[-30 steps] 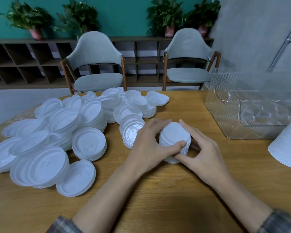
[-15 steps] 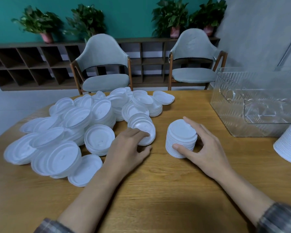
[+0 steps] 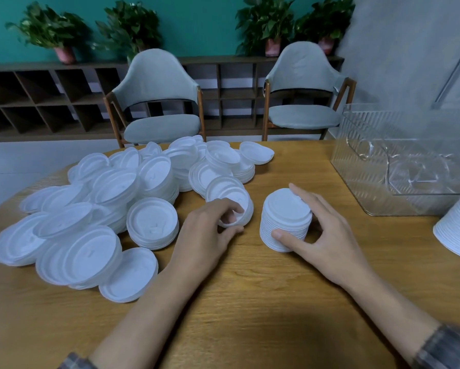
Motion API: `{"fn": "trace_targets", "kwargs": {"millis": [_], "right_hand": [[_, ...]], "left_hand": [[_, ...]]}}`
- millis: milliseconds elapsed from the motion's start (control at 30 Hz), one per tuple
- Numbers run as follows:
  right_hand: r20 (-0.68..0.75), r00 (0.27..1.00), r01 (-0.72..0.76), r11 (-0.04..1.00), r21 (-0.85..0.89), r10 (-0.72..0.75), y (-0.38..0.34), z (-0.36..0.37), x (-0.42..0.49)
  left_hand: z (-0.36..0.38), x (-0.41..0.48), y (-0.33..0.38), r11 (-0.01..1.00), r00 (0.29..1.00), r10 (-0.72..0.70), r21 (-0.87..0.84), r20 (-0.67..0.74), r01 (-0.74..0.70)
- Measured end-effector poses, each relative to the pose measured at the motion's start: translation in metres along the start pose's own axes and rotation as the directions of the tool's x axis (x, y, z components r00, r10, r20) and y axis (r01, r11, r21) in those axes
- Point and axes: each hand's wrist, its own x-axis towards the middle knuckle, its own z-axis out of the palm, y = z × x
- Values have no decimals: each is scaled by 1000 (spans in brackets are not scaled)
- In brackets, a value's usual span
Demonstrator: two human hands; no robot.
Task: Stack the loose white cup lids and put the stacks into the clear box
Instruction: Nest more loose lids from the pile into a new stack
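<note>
A tall stack of white lids (image 3: 286, 218) stands upright on the wooden table (image 3: 250, 302), mid-frame. My right hand (image 3: 322, 230) holds it, thumb on the near side and fingers curled round the far side. Just left of it, my left hand (image 3: 210, 233) grips the near edge of a small tilted bunch of lids (image 3: 230, 195) at the edge of the big loose pile of lids (image 3: 95, 209). The clear box (image 3: 399, 161) sits at the right, beyond my right hand.
Another stack of white lids (image 3: 457, 230) lies on its side at the right edge, in front of the box. Two grey chairs (image 3: 157, 102) stand behind the table. The loose pile covers the table's left half.
My left hand left the tall stack, moved left to the pile and curled its fingers onto a small bunch of lids. My right hand stayed on the stack.
</note>
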Motion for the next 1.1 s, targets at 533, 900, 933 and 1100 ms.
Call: {"fn": "trace_targets", "kwargs": {"millis": [533,900,933,1100], "right_hand": [[10,1000,22,999,31,-22,-7,2,0],[36,999,-5,997,75,2,-12,5,3],[39,999,2,997,79,-5,-12,5,3],[29,998,47,996,78,-49,-10,8,2]], "left_hand": [[-8,6,27,806,923,-357,-547,-146,225],[9,16,34,754,953,-301,-607,23,252],[10,15,34,778,961,-277,-582,18,235],[18,18,40,899,984,-178,-410,-24,152]]}}
